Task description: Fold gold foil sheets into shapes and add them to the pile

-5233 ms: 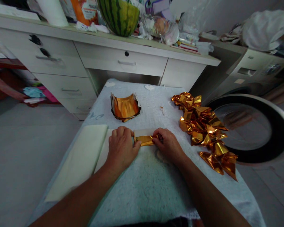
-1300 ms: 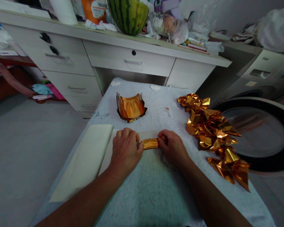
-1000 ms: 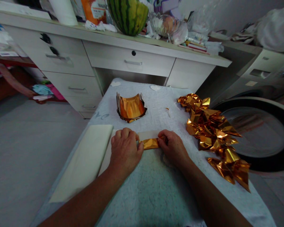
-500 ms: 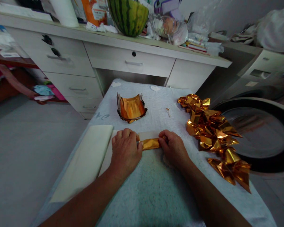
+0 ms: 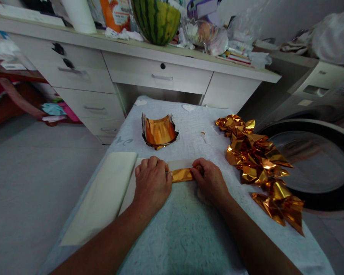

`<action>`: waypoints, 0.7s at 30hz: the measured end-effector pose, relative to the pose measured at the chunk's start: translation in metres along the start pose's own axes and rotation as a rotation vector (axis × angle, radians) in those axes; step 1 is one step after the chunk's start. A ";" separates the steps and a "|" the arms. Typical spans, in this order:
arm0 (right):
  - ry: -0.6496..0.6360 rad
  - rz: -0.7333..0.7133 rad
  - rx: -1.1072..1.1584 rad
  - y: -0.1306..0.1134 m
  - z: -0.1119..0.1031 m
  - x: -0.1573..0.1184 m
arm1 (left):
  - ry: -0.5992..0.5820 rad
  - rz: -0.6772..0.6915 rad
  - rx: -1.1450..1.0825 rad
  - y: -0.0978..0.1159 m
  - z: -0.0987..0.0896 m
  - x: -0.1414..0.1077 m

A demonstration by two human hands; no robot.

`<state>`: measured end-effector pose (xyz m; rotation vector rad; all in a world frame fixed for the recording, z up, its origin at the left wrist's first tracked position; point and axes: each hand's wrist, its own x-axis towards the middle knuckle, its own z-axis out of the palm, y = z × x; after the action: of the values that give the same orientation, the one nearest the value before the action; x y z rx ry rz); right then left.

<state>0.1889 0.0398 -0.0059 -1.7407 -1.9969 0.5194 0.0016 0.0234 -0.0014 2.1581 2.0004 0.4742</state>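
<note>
Between my hands stretches a narrow strip of gold foil paper (image 5: 182,175), lying along the near edge of a pale sheet (image 5: 180,164). My left hand (image 5: 152,179) is closed on the strip's left end, knuckles up, with the thumb toward the gold. At the other end, my right hand (image 5: 210,177) pinches the foil between thumb and fingers. Left of my hands lies a folded stack of cream paper (image 5: 103,191). A curved stack of gold foil sheets (image 5: 159,131) stands just beyond my hands. What lies under my palms is hidden.
Folded gold foil pieces (image 5: 255,152) are heaped along the table's right side. A small scrap (image 5: 203,135) lies near the middle of the cloth-covered table (image 5: 172,236). Behind stands a white cabinet (image 5: 157,74) with a cut watermelon (image 5: 157,21); a washing machine (image 5: 312,89) is at right.
Both hands keep nearly the same places and grips. The strip of gold foil between them shows only a very slight shift.
</note>
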 end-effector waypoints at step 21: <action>0.134 0.078 -0.217 0.009 0.006 0.002 | -0.066 0.476 0.017 0.000 0.006 0.001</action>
<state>0.1924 0.0430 -0.0157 -1.9328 -1.9575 0.2098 0.0036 0.0255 -0.0072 2.6222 1.4506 0.4369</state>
